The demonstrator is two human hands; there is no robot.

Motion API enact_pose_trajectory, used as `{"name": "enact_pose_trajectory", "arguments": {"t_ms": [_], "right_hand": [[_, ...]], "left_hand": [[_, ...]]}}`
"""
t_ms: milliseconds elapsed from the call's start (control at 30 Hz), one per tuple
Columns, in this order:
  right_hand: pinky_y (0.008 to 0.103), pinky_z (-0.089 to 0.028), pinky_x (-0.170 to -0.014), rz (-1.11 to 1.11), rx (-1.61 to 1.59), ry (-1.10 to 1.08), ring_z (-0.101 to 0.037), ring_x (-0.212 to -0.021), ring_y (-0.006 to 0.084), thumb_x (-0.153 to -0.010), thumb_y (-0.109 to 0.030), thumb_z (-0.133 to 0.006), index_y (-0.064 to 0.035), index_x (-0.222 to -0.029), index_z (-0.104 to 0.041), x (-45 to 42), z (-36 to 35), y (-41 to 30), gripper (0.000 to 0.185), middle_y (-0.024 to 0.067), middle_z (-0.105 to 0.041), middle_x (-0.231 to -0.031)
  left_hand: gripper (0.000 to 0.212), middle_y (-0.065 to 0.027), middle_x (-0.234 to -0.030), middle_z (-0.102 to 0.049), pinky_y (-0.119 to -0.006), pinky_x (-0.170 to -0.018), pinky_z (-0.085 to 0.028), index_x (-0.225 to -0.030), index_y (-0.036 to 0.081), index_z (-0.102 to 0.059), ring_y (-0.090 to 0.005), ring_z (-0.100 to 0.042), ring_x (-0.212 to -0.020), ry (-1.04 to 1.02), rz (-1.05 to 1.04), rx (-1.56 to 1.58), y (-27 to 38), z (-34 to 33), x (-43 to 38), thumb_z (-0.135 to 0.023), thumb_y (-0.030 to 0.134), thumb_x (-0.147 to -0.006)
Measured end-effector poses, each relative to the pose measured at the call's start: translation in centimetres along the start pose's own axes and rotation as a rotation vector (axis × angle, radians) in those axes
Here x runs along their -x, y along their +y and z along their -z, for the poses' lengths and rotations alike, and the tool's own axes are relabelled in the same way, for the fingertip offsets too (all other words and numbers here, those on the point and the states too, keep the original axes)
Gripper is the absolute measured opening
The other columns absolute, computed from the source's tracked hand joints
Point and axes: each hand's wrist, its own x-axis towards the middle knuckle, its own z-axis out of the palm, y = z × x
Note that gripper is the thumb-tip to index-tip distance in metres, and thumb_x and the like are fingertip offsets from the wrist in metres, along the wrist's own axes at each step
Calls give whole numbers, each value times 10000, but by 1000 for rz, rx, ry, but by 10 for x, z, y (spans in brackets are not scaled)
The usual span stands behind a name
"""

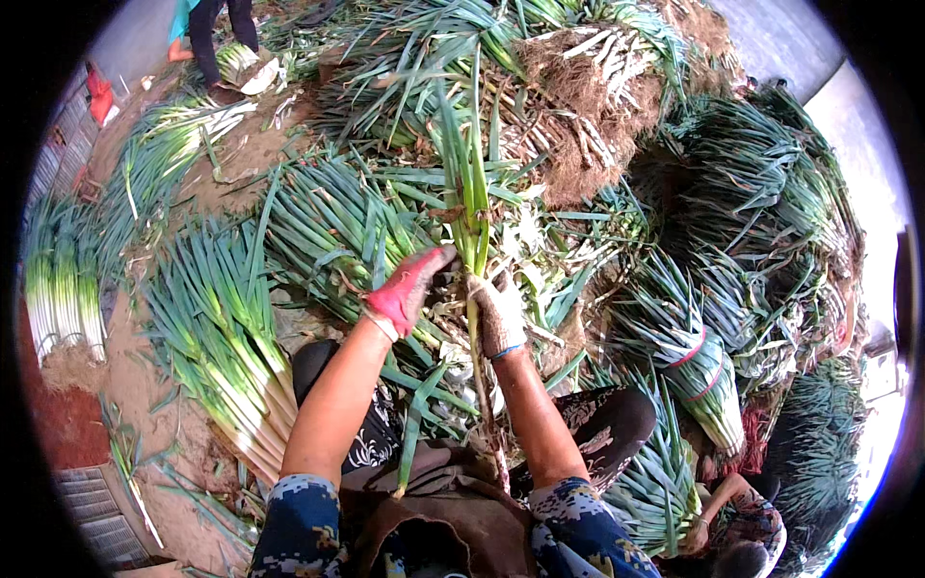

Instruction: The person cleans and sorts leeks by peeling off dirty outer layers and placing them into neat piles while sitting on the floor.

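A long green onion stalk (473,325) stands lengthwise before me, its leaves pointing away and its root end near my lap. Around its middle, where the leaves begin, my right hand (500,311) in a dirty white glove is closed. My left hand (415,285), in a red and grey glove, is just left of the stalk with its fingers stretched toward the leaves; whether the fingertips touch them is hidden. Peeled leaves and scraps (524,238) lie beyond my hands. Cleaned green onions (231,383) with white stems lie beside my left knee.
A large heap of unpeeled green onions with brown roots (578,94) lies ahead. Tied bundles (697,368) and more piles are at right. Standing bundles (65,303) are at far left. One person (217,36) bends at upper left; another (744,520) sits at lower right.
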Motion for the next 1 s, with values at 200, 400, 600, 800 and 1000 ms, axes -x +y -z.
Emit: {"name": "enact_pose_trajectory", "arguments": {"t_ms": [200, 400, 600, 800, 1000], "right_hand": [[257, -466, -643, -13, -65, 44, -530, -703, 101, -829, -143, -604, -10, -1018, -557, 13, -11, 8, 235, 32, -586, -858], [294, -461, -737, 51, 171, 37, -528, -816, 141, -818, -200, -621, 9, -1116, -497, 4, 1, 10, 384, 83, -576, -962], [281, -458, -692, 33, 214, -63, -521, -760, 123, -776, -114, -652, -7, -1018, -544, -3, -9, -10, 286, 37, -565, -885], [271, -474, -713, 174, 326, -94, -555, -781, 120, -773, -66, -638, 3, -1101, -541, -1, -9, -2, 349, 53, -609, -923], [281, -491, -665, 53, 232, 94, -566, -735, 133, -778, -64, -619, 44, -1112, -526, 13, 0, 12, 363, 92, -620, -900]], "left_hand": [[294, -21, -1058, -628, -312, -898, -423, -1130, 75, -606, -150, -571, -982, -31, 221, 400, 0, -22, -1, -568, 251, -898], [308, -13, -1049, -629, -324, -903, -396, -1114, 71, -621, -142, -546, -1025, 30, 193, 339, 1, -18, -2, -634, 220, -844], [230, -19, -971, -643, -300, -763, -448, -1028, 66, -634, -134, -592, -884, 62, 183, 407, 10, -27, 2, -657, 181, -829], [234, -35, -968, -651, -298, -814, -436, -1033, 41, -643, -140, -592, -907, 71, 218, 381, -4, -18, 2, -644, 155, -829], [279, -45, -1009, -642, -315, -873, -451, -1093, 16, -610, -173, -606, -927, 43, 125, 398, -22, -8, -9, -619, 137, -841]]}}
